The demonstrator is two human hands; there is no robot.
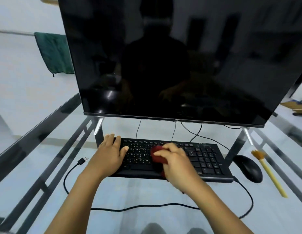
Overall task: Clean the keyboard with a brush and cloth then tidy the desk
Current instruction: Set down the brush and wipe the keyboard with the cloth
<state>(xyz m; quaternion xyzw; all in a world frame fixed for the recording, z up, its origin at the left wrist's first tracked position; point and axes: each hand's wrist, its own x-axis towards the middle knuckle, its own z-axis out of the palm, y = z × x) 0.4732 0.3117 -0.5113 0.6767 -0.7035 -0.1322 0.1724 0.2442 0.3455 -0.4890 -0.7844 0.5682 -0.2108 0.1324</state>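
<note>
Both bare forearms reach forward from the bottom of the view, converging toward the middle; the left forearm runs up from the lower left, the right from the lower right, each wrist nearly straight. The left hand (111, 152) lies palm down, fingers extended forward and close together, thumb stretched out to the right, flat on the left end of the keyboard (212, 159). The right hand (176, 163) is curled, knuckles up, fingers bent and bunched around a dark red cloth (157, 153) pressed onto the keys; its thumb lies across the cloth's near edge. The two hands sit near each other, not touching.
</note>
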